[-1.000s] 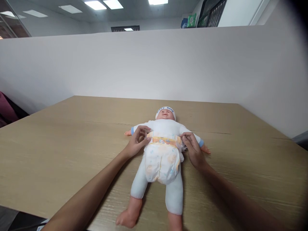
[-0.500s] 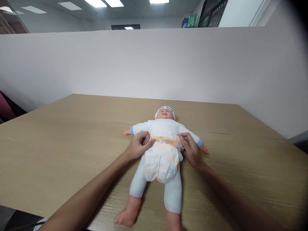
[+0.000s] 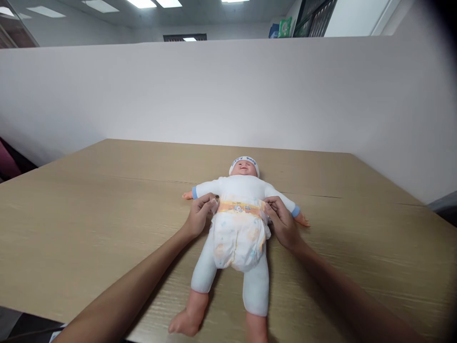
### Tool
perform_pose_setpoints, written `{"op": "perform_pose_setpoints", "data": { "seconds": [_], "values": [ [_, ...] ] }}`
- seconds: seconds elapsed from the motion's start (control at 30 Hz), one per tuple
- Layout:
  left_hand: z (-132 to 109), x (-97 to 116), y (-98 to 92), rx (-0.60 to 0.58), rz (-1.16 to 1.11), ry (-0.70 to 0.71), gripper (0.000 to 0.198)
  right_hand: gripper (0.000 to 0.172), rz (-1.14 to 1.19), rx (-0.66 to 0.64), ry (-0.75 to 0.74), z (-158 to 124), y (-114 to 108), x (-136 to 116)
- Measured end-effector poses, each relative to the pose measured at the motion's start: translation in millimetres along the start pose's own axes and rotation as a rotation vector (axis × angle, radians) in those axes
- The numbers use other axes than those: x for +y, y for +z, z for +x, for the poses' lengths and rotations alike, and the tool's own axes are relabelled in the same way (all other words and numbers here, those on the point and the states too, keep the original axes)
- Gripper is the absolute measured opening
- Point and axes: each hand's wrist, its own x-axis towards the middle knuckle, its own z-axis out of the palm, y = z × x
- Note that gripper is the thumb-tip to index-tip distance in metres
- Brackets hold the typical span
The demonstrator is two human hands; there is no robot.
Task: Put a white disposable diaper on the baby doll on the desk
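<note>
A baby doll point(image 3: 244, 188) in a white suit with blue cuffs and a lettered headband lies on its back, feet toward me. Round its hips is a white diaper point(image 3: 233, 238) with an orange patterned waistband point(image 3: 239, 207). My left hand point(image 3: 200, 214) is closed at the diaper's left side, a small white tab pinched between thumb and fingers. At the opposite side my right hand point(image 3: 282, 219) pinches the waistband's right edge. The fingers partly cover both side edges of the diaper.
The doll rests on a wide wooden table point(image 3: 107, 214). Behind it rises a white partition point(image 3: 214, 90). A dark object point(image 3: 444, 209) stands past the table's right edge, and something dark and maroon point(image 3: 10, 162) is at the far left.
My left hand has shifted slightly outward to the left from the waistband, and a white tab now shows in its fingers. My right hand stays nearly in place on the diaper.
</note>
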Motion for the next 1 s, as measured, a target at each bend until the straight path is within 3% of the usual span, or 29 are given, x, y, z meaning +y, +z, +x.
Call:
{"op": "perform_pose_setpoints", "data": {
  "seconds": [0.37, 0.67, 1.0],
  "values": [
    [-1.0, 3.0, 2.3, 0.027, 0.024, -0.021, 0.042, 0.023, 0.021, -0.013, -0.002, -0.2, 0.2, 3.1],
    [-2.4, 6.5, 3.2, -0.056, 0.052, -0.059, 0.042, 0.024, 0.014, -0.009, -0.004, 0.7, 0.4, 0.8],
    [-1.1, 2.8, 0.7, -0.111, 0.027, 0.025, 0.040, 0.023, 0.002, -0.016, 0.006, 0.9, -0.2, 2.7]
  ]
}}
